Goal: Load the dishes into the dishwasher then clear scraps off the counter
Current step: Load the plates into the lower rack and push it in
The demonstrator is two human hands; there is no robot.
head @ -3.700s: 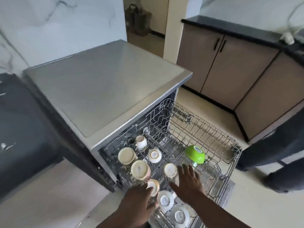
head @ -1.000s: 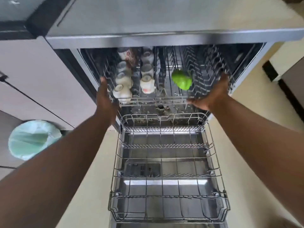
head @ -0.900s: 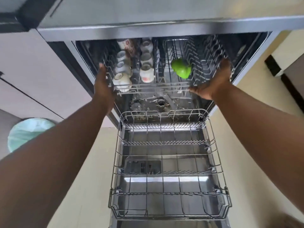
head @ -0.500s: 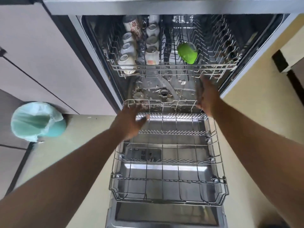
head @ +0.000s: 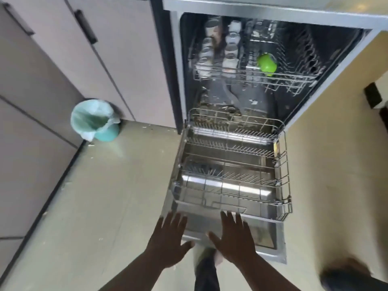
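Note:
The dishwasher [head: 262,9] stands open with its door [head: 270,238] folded down. Its upper rack [head: 294,77] sits pushed inside and carries several white cups [head: 230,59] and a green cup [head: 266,63]. The lower rack [head: 283,164] is pulled out over the door and holds no dishes. My left hand [head: 168,240] and my right hand [head: 233,238] hover with fingers spread just before the door's front edge, holding nothing.
A teal bin with a pale liner [head: 94,120] stands on the floor at the left, beside beige cabinets [head: 63,59]. Someone's dark shoe [head: 348,276] is at the bottom right. Small scraps lie on the dishwasher floor [head: 220,108].
The upper rack slid into the dishwasher under both hands. The hands then let go and drew back down past the lower rack to the door's front edge. The camera pulled back.

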